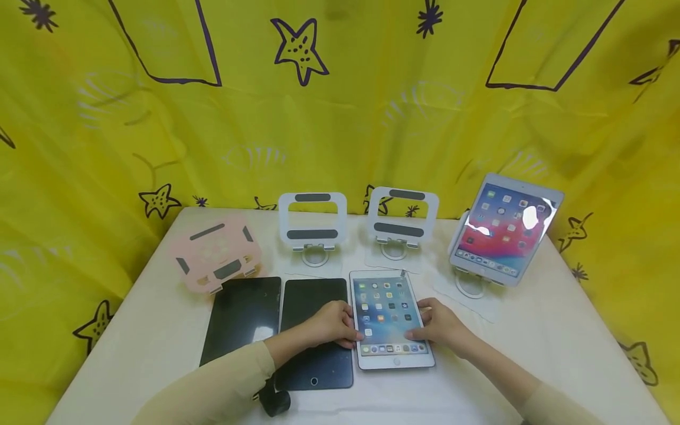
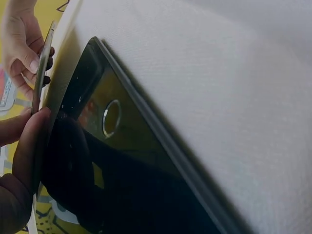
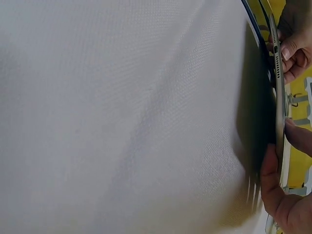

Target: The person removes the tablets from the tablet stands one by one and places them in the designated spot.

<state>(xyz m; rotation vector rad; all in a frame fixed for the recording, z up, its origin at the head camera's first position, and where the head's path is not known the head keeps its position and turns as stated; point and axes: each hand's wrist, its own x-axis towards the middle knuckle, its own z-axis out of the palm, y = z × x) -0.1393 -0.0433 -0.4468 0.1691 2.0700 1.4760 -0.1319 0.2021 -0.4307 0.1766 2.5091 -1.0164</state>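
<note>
A white-framed tablet [image 1: 386, 313] with its home screen lit is held between both hands, raised a little over the cloth in the right wrist view. My left hand [image 1: 333, 324] pinches its left edge, thumb on the front and fingers beneath. On the opposite edge my right hand [image 1: 440, 323] grips it the same way. Under the left hand lies a dark tablet [image 1: 314, 366], its round button toward me. Another dark tablet [image 1: 243, 319] lies flat to its left. In the left wrist view the held tablet [image 2: 43, 68] shows edge-on.
Behind stand two white tablet stands [image 1: 312, 235] [image 1: 404, 229]. A pink stand [image 1: 218, 254] is at the back left. At the right, a lit tablet [image 1: 504, 230] leans on a stand. A small black object [image 1: 275, 402] sits by the left sleeve. A yellow patterned curtain [image 1: 340, 130] hangs behind.
</note>
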